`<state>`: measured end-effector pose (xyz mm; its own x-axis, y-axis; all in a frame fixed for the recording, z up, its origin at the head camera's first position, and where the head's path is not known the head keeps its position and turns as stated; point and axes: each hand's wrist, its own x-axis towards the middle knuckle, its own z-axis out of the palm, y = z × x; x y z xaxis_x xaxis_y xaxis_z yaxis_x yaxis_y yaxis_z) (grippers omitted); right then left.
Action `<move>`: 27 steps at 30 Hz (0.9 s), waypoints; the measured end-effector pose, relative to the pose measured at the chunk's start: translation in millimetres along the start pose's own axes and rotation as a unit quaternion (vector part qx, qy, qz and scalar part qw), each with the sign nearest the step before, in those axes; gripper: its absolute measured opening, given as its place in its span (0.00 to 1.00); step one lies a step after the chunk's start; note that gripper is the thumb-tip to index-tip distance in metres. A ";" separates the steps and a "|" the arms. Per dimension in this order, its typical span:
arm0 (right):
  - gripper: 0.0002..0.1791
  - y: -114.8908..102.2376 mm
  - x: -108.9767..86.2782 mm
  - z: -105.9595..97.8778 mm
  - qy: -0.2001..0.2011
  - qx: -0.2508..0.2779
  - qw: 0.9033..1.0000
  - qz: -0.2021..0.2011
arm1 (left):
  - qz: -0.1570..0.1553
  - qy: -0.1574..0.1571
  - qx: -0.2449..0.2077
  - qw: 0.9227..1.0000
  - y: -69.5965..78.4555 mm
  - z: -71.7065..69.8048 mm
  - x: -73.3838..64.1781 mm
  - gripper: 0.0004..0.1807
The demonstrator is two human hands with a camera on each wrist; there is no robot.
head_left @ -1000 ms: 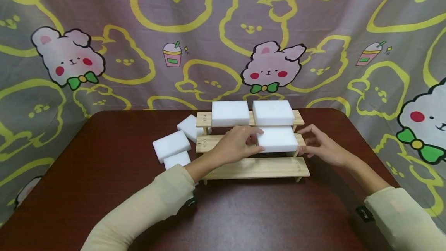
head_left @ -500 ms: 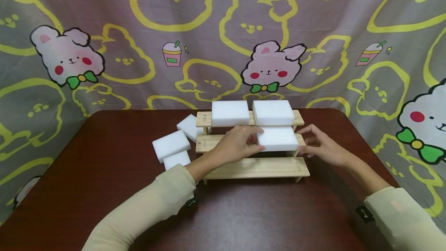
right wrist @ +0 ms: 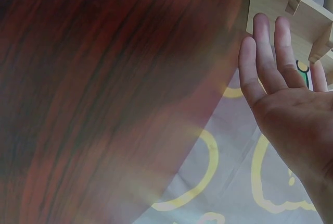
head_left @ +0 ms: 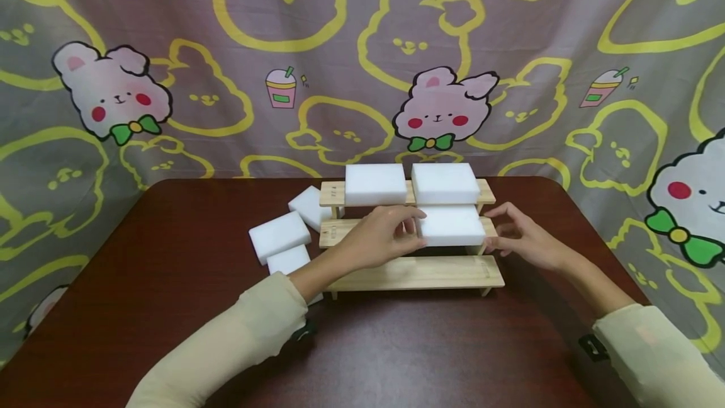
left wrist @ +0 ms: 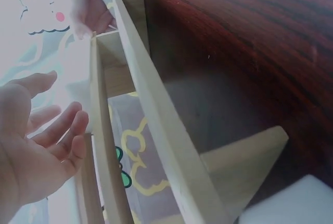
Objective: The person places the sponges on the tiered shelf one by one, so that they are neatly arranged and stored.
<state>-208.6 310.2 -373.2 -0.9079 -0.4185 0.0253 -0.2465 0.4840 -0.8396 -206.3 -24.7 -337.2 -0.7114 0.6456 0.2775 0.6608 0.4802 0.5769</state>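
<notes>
A white foam block [head_left: 450, 225] lies on the right part of the middle tier of a wooden three-step stand [head_left: 416, 274]. Just off its left side is my left hand [head_left: 376, 238], thumb and fingers parted with nothing between them; the left wrist view shows that hand [left wrist: 41, 146] with loosely bent fingers beside the overexposed block. At the right end of the middle tier is my right hand [head_left: 527, 238], fingers spread and holding nothing. Whether its fingertips touch the stand is hard to tell. The right wrist view shows its fingers [right wrist: 266, 57] extended near the wood.
Two more white blocks, one left [head_left: 375, 183] and one right [head_left: 444, 182], sit on the top tier. Several loose white blocks [head_left: 280, 236] lie left of the stand on the dark red table [head_left: 170, 257]. A patterned curtain [head_left: 226, 36] hangs behind.
My left hand has drawn slightly left, away from the block on the middle tier. The block and my right hand look unmoved.
</notes>
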 end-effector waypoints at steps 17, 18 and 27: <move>0.28 1.6 -1.3 0.0 0.001 -0.003 1.000 0.002 | 0.024 0.025 -0.029 0.999 -19.3 -43.9 -52.1 0.20; 0.28 1.6 -1.3 0.1 0.001 -0.003 1.000 0.003 | 0.019 0.028 -0.029 0.999 -20.5 -47.1 -55.7 0.20; 0.29 0.7 -0.3 0.8 0.000 -0.002 1.000 0.005 | -0.027 0.052 -0.009 0.998 -40.2 -70.1 -86.1 0.18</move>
<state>-208.2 310.1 -374.3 -0.9102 -0.4138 0.0178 -0.2392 0.4902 -0.8381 -188.3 -141.2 -330.4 -0.7679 0.5531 0.3233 0.6167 0.5019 0.6064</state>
